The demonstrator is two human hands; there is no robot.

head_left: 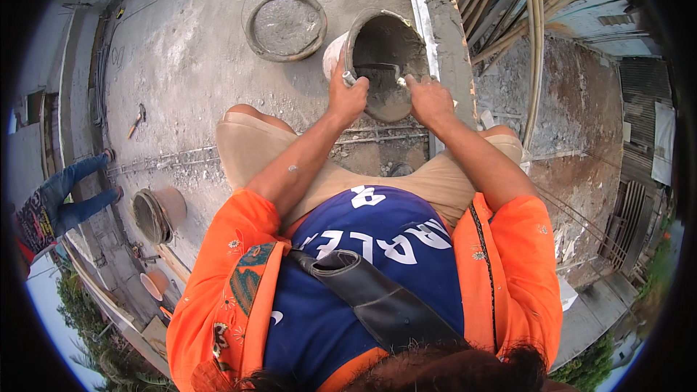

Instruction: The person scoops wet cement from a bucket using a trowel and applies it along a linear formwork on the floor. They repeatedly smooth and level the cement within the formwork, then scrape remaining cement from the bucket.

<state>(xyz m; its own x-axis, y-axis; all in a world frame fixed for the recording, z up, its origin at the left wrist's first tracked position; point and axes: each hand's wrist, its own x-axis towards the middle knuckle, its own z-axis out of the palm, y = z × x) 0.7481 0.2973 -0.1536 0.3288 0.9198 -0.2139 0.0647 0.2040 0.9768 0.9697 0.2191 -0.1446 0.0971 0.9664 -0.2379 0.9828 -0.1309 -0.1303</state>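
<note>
A mortar-caked bucket [335, 56] is tipped with its mouth towards me, its inside coated with grey cement. My left hand [348, 96] is closed at the bucket's left rim, beside a short pale tube-like end whose kind I cannot make out. At the right rim, my right hand [431, 100] grips a trowel [396, 70]; its thin bent metal neck shows, while the blade is hard to tell from the dark inside. Just beyond to the left stands a round bucket [287, 25] filled with wet grey mortar.
A hammer [136, 120] lies on the rough concrete at left. Another bucket [168, 207] and a small orange pail [155, 284] are behind it, near a person in jeans [78, 173]. At right, the slab's edge [457, 51] runs beside bamboo poles [534, 22] and a drop.
</note>
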